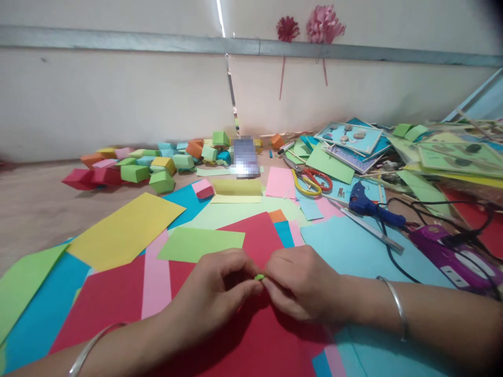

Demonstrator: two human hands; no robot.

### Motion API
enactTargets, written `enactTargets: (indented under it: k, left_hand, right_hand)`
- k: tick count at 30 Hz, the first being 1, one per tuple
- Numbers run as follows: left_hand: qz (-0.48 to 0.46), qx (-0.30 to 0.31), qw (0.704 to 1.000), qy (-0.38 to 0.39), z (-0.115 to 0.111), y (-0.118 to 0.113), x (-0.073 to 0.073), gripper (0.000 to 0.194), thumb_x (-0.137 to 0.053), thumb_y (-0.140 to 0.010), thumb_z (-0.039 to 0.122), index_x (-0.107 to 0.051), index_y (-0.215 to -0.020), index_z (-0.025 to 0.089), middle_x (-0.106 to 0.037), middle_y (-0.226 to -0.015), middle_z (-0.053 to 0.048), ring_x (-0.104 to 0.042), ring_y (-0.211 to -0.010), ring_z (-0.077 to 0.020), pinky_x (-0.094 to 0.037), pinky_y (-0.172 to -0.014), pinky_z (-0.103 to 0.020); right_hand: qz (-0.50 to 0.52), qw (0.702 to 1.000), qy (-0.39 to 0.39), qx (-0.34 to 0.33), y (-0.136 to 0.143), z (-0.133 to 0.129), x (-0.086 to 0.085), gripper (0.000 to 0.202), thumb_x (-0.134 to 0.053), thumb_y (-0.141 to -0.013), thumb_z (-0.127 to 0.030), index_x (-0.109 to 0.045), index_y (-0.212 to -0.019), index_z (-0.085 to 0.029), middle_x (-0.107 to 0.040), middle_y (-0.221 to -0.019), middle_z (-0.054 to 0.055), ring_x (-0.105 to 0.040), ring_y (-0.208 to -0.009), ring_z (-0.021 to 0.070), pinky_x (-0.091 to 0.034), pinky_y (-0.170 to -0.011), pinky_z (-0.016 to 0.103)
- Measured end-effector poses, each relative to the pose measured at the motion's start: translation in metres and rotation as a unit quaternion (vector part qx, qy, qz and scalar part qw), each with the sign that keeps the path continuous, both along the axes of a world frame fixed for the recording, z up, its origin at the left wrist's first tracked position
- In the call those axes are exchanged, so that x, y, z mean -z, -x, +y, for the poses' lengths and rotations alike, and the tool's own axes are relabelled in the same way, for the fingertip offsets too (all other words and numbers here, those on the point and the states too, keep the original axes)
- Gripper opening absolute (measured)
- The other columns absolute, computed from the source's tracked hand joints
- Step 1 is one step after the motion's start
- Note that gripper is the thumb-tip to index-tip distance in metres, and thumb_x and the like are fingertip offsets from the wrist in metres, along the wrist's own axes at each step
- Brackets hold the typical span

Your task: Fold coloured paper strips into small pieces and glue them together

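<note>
Between my fingertips is a small piece of green paper (259, 277), mostly covered by the fingers. My left hand (222, 285) pinches it from one side, thumb below and fingers above. My right hand (301, 283) grips it from the other side with its fingers curled in. Both hands are close together over a sheet of red paper (236, 340). Just beyond my left hand lies a light green strip of paper (202, 244). Whether the small green piece is folded or rolled cannot be made out.
Colourful paper boxes (135, 170) cluster at the back left. Scissors (310, 180), a cutter knife (371, 228), a blue glue gun (373, 207) and a purple extension socket (451, 256) with black cables lie on the right. Yellow paper (126, 230) rests on the left. Paper flowers (325, 23) hang behind.
</note>
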State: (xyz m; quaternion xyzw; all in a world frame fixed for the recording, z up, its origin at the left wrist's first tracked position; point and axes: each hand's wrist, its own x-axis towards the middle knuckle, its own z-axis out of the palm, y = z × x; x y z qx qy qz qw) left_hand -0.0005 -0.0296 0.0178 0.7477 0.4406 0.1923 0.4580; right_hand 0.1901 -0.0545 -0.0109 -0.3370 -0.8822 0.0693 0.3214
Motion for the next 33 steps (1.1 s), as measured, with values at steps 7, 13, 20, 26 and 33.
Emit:
enactTargets:
  k: [7,13,20,26,33]
  left_hand:
    - [-0.037,0.097,0.988,0.111,-0.004,0.009,-0.010,0.020,-0.069,-0.072,0.030,-0.061,-0.057,0.019,-0.055,-0.058,0.002,-0.047,-0.057,-0.0128,-0.034,-0.053,-0.023]
    - [-0.073,0.100,0.980,0.157,-0.005,0.007,-0.008,0.030,-0.070,-0.073,0.040,-0.054,-0.058,0.020,-0.051,-0.056,0.003,-0.044,-0.055,-0.0126,-0.033,-0.051,-0.023]
    - [-0.046,0.128,0.991,-0.009,-0.003,0.009,0.000,0.031,-0.064,-0.084,0.037,-0.055,-0.059,0.020,-0.055,-0.056,0.003,-0.046,-0.053,-0.0116,-0.035,-0.050,-0.022]
    - [-0.107,0.235,0.966,0.008,-0.007,0.017,-0.005,0.026,-0.066,-0.087,0.032,-0.059,-0.064,0.022,-0.063,-0.063,0.000,-0.055,-0.058,-0.0133,-0.042,-0.055,-0.022]
    - [-0.066,0.193,0.966,-0.160,-0.030,0.016,0.025,0.036,-0.052,-0.090,0.037,-0.056,-0.057,0.023,-0.050,-0.048,-0.001,-0.038,-0.042,-0.0125,-0.027,-0.040,-0.027]
  right_hand:
    - [0.126,0.959,0.227,-0.116,0.003,-0.008,-0.008,0.019,-0.047,-0.070,-0.015,-0.036,-0.056,-0.020,-0.034,-0.054,-0.006,-0.025,-0.050,0.0078,-0.022,-0.046,0.022]
    - [0.153,0.891,0.411,-0.119,-0.001,-0.005,-0.024,0.017,-0.048,-0.077,-0.014,-0.045,-0.061,-0.019,-0.038,-0.056,-0.006,-0.033,-0.049,0.0058,-0.029,-0.046,0.017]
    - [0.107,0.923,0.350,-0.117,-0.004,-0.001,-0.025,0.027,-0.058,-0.087,-0.021,-0.051,-0.061,-0.017,-0.041,-0.057,-0.006,-0.036,-0.053,0.0070,-0.029,-0.049,0.020]
    - [0.246,0.782,0.533,-0.211,0.000,-0.010,-0.022,0.022,-0.063,-0.082,-0.020,-0.053,-0.062,-0.015,-0.048,-0.060,-0.005,-0.039,-0.053,0.0049,-0.032,-0.047,0.016]
    - [0.056,0.920,0.329,-0.205,0.001,-0.014,-0.018,0.035,-0.061,-0.084,-0.023,-0.038,-0.057,-0.021,-0.040,-0.054,-0.005,-0.037,-0.050,0.0085,-0.028,-0.047,0.022]
